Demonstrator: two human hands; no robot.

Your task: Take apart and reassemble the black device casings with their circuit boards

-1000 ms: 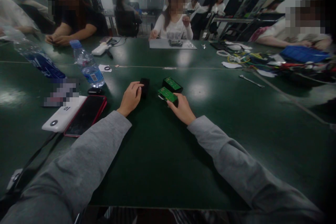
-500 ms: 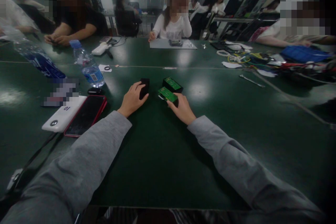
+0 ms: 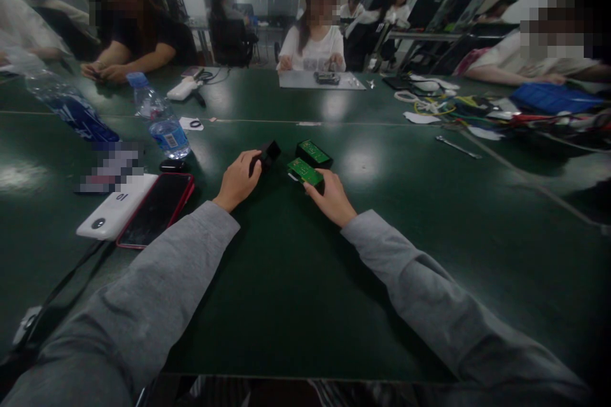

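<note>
My left hand (image 3: 240,179) is closed around a small black box-shaped case (image 3: 272,154), which tilts up and to the right off the table. My right hand (image 3: 334,194) grips a green circuit board (image 3: 305,170) by its near right corner, thumb at the lower edge. Something white pokes out under that board's left side. Just behind it, a second green circuit board (image 3: 315,152) sits in a black casing on the dark green table (image 3: 296,292). The undersides of both held things are hidden.
To my left are a red-edged phone (image 3: 157,210), a white power bank (image 3: 114,203) and a water bottle (image 3: 165,127). A wrench (image 3: 458,147) lies to the right, before a heap of cables (image 3: 458,105). Across the table a person works at a white board (image 3: 305,81).
My left hand has closed around the black case and tipped it up to the right. My right hand and its board have stayed put.
</note>
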